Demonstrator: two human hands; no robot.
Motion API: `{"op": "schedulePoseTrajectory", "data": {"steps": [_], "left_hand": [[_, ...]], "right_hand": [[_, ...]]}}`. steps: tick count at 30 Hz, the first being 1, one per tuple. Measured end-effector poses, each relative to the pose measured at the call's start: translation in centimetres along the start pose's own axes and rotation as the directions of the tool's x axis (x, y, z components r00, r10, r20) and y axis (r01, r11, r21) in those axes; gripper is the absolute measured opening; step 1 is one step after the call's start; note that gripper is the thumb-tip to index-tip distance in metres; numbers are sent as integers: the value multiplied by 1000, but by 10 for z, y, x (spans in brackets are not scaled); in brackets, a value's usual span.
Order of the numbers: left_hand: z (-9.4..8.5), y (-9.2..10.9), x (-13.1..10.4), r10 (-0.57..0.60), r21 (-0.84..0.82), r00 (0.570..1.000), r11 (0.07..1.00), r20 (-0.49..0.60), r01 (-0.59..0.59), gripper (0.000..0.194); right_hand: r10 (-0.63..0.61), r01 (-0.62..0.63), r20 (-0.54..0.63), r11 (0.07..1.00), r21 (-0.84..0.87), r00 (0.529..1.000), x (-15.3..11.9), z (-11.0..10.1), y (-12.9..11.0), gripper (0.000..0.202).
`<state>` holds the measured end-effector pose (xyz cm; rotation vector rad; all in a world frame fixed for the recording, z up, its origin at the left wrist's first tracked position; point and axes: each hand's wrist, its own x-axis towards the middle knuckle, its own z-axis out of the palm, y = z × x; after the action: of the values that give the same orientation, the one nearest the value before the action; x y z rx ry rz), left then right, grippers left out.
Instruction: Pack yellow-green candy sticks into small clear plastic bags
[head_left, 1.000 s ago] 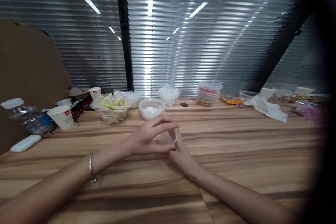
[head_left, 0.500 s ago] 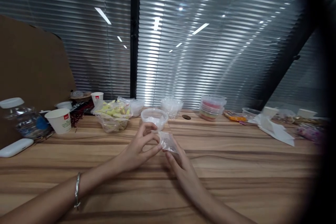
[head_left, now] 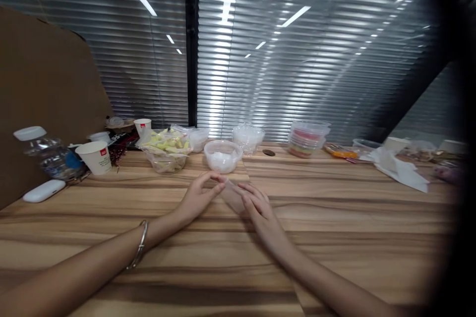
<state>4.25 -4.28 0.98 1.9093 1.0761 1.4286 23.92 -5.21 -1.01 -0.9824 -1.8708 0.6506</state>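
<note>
A small clear plastic bag [head_left: 233, 197] is stretched between my two hands, just above the wooden table [head_left: 178, 277]. My left hand [head_left: 199, 197] pinches its upper left corner between thumb and fingertips. On the other side, my right hand [head_left: 262, 213] grips the bag's right edge with thumb and fingers. Beyond my hands stands a clear round plastic bowl [head_left: 223, 157] with something whitish inside that I cannot make out. Left of that bowl is a bag-lined container [head_left: 165, 151] full of yellow-green pieces.
Stacked clear bowls [head_left: 248, 138] and lidded containers [head_left: 308, 138] stand at the back. A paper cup [head_left: 94, 157], a plastic bottle [head_left: 50, 156] and a white case [head_left: 43, 191] are on the left. White tissue [head_left: 399, 168] and an orange packet [head_left: 340, 151] lie right, near a cable hole [head_left: 268, 152].
The plastic bag has tilted and now slants down to the right. My left fingers have closed in on its corner, and my right fingers have come over its edge. The view has shifted slightly.
</note>
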Motion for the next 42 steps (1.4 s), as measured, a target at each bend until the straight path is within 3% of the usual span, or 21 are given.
{"op": "schedulePoseTrajectory", "data": {"steps": [3,8,16,22,29,33,38,42], "left_hand": [[2,-5,0,-75,-94,996,992,53,80,24],[-2,0,0,-174,-211,955,951,240,226,24],[-4,6,0,-161,-319,901,898,402,303,30],[-3,3,0,-198,-377,903,858,382,348,45],[-5,5,1,-241,-352,907,862,346,364,40],[-5,5,2,-224,-330,903,876,366,352,25],[-5,9,3,-204,-330,874,869,441,369,30],[-6,12,3,-190,-289,879,896,438,338,28]], "right_hand": [[-10,10,-8,999,44,1000,1,0,0,35],[-6,5,4,981,195,1000,5,-1,-2,34],[105,-129,84,918,375,991,4,-6,-13,38],[138,-146,52,877,457,989,7,-4,-11,34],[155,-218,161,811,543,975,5,1,-7,38],[131,-197,159,825,529,978,5,-2,-11,31],[56,-113,127,862,495,990,4,-5,-16,27],[71,-123,123,860,495,990,4,-4,-16,28]]}}
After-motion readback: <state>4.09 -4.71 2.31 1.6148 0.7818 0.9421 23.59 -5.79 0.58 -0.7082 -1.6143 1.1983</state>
